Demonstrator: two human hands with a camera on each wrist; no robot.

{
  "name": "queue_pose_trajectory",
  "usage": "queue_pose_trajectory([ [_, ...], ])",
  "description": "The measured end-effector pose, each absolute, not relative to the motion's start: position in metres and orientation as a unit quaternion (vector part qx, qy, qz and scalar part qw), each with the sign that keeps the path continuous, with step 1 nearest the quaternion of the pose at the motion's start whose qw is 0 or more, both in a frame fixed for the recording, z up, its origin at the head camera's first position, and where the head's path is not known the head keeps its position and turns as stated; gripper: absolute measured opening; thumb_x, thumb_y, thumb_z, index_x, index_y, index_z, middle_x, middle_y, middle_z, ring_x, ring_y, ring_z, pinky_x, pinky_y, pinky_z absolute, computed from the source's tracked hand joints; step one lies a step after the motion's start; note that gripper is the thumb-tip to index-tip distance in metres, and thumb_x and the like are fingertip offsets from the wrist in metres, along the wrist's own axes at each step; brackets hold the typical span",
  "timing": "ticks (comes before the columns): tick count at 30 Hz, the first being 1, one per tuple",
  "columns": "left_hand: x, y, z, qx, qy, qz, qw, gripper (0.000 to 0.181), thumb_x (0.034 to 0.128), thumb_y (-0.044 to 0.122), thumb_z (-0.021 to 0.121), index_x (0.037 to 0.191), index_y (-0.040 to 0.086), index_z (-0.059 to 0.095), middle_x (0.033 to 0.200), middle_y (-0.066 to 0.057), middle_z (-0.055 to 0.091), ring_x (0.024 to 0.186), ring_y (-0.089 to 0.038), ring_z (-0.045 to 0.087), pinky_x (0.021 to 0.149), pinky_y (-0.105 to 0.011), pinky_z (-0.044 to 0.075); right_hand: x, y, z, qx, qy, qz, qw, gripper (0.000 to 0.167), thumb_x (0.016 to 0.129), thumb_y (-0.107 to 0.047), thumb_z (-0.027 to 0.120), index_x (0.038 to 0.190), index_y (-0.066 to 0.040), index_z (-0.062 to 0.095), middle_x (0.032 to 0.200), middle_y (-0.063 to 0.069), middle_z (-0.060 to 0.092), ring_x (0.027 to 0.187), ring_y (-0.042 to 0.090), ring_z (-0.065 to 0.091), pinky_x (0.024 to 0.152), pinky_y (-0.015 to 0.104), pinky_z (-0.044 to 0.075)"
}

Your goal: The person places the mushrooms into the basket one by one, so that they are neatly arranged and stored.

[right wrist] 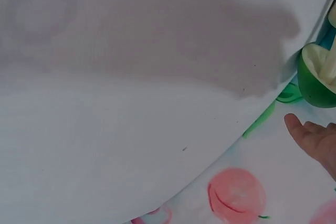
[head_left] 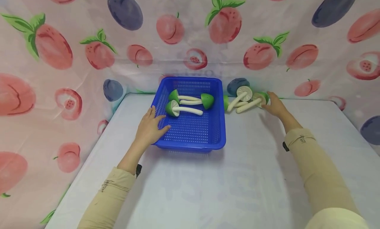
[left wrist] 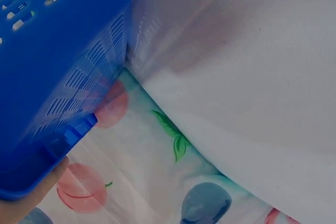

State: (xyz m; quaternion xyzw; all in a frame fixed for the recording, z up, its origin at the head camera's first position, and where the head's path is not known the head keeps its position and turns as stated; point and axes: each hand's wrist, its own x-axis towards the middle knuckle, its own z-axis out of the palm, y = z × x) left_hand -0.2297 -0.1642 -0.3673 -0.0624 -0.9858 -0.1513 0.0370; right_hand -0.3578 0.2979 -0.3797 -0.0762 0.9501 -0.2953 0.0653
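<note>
Three green-capped mushrooms (head_left: 187,110) in the blue basket (head_left: 190,146), three beside it

Inside the basket, the mushrooms lie on their sides toward the back: two caps at the left, one at the right, pale stems running between them. Just outside the right wall, another three lie bunched. The leftmost cap (head_left: 226,103) sits right beside that wall, a second mushroom (head_left: 244,94) shows its pale underside, and the stem of the rightmost mushroom (head_left: 248,106) crosses in front. The basket's raised wall stands between the two groups.

The left hand (head_left: 149,127) rests on the basket's left rim, fingers spread and thumb apart, loosely laid rather than clenched. The right hand (head_left: 276,107) is at the rightmost mushroom's cap, fingers loose; the right wrist view shows a fingertip just beside the cap, with a gap, and no grasp.

All of it stands on a white bench (head_left: 237,176), close against a fruit-printed cloth (head_left: 190,28) that rises behind.
</note>
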Motion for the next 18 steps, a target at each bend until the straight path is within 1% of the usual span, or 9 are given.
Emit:
queue_pose_trajectory([
  [2,-0.2295,-0.1648,-0.3668,-0.062,-0.986,-0.153,0.038,0.057,0.0901,0.041,0.057,0.134,0.005,0.052,0.153,-0.029,0.014,0.144,-0.042,0.011,0.116,-0.055,0.016,-0.3595,0.2975,-0.3785,-0.075,0.950,-0.292,0.074,0.072,0.095,-0.010,0.044,0.143,0.015,-0.003,0.147,0.041,-0.003,0.138,0.054,-0.002,0.115,0.060,0.003],
  [7,-0.2279,-0.1646,-0.3681,-0.062,-0.985,-0.154,0.038,0.057,0.0900,0.041,0.058,0.134,0.005,0.052,0.153,-0.030,0.015,0.144,-0.042,0.011,0.117,-0.054,0.016,-0.3624,0.2969,-0.3788,-0.075,0.951,-0.286,0.091,0.072,0.096,-0.009,0.043,0.143,0.015,-0.006,0.148,0.040,-0.004,0.138,0.054,-0.001,0.115,0.059,0.003],
  [11,-0.2271,-0.1645,-0.3687,-0.064,-0.985,-0.154,0.041,0.056,0.0899,0.041,0.058,0.133,0.005,0.053,0.152,-0.030,0.016,0.144,-0.042,0.013,0.117,-0.054,0.017,-0.3653,0.2963,-0.3825,-0.074,0.952,-0.283,0.092,0.071,0.096,-0.008,0.042,0.143,0.015,-0.006,0.147,0.040,-0.002,0.137,0.055,0.003,0.115,0.059,0.005],
  [15,-0.2277,-0.1645,-0.3676,-0.068,-0.985,-0.154,0.045,0.056,0.0897,0.041,0.058,0.132,0.005,0.054,0.152,-0.030,0.016,0.144,-0.042,0.013,0.116,-0.054,0.017,-0.3652,0.2954,-0.3836,-0.063,0.959,-0.271,0.060,0.066,0.097,-0.011,0.041,0.143,0.017,0.003,0.142,0.047,0.010,0.130,0.061,0.018,0.110,0.064,0.018],
  [18,-0.2287,-0.1646,-0.3664,-0.070,-0.985,-0.152,0.047,0.056,0.0896,0.041,0.058,0.132,0.005,0.054,0.152,-0.030,0.016,0.144,-0.042,0.013,0.116,-0.054,0.017,-0.3631,0.2958,-0.3815,-0.049,0.965,-0.255,0.039,0.060,0.098,-0.016,0.040,0.142,0.016,0.015,0.133,0.050,0.016,0.121,0.065,0.027,0.103,0.069,0.027],
])
